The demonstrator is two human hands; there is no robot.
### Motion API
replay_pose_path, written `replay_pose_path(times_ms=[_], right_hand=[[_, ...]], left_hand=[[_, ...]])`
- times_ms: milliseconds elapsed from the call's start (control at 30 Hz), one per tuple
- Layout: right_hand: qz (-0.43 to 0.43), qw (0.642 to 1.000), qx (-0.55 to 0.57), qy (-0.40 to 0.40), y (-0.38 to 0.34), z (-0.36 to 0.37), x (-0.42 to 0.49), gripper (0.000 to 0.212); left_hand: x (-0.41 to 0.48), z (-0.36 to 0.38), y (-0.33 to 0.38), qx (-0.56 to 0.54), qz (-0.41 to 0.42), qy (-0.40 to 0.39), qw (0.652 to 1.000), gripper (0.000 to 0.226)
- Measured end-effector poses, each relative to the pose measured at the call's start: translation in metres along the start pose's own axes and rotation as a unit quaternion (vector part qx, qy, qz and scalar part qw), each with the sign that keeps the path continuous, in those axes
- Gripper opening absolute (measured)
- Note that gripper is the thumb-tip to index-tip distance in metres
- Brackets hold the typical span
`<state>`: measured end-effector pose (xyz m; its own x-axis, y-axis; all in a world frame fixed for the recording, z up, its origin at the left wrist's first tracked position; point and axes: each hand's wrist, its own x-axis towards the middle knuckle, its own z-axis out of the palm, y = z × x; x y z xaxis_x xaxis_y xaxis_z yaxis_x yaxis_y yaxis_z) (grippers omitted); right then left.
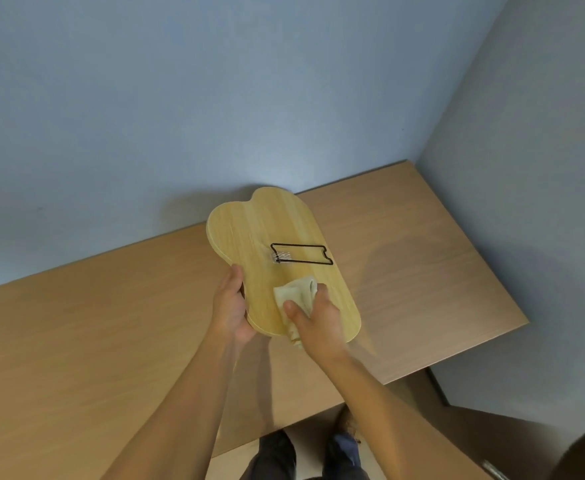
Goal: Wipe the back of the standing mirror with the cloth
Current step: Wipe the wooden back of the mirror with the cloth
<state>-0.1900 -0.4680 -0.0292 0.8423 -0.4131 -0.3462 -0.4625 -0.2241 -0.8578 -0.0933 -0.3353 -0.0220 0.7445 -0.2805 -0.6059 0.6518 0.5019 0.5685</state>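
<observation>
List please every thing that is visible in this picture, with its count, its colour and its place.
mirror: one, light wood back facing up, held above the table
wire stand: one, black, folded flat on the mirror back
cloth: one, cream, pressed on the near part of the mirror back
table: one, light brown wood, against the walls
walls: two, pale blue, meeting in a corner at right
left hand: one, gripping the mirror's left edge
right hand: one, holding the cloth
legs: two, dark trousers, bottom edge
</observation>
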Motion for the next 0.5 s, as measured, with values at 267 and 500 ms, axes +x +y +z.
replay_pose_path(times_ms=[267, 500], right_hand=[[0.103, 0.986, -0.108, 0.075, 0.073, -0.058, 0.011, 0.027], [0.102, 0.982, -0.087, 0.136, 0.053, -0.066, 0.007, 0.026]], left_hand=[[0.002, -0.011, 0.000, 0.006, -0.013, 0.011, 1.000, 0.052], [0.001, -0.011, 0.000, 0.001, -0.018, 0.005, 1.000, 0.054]])
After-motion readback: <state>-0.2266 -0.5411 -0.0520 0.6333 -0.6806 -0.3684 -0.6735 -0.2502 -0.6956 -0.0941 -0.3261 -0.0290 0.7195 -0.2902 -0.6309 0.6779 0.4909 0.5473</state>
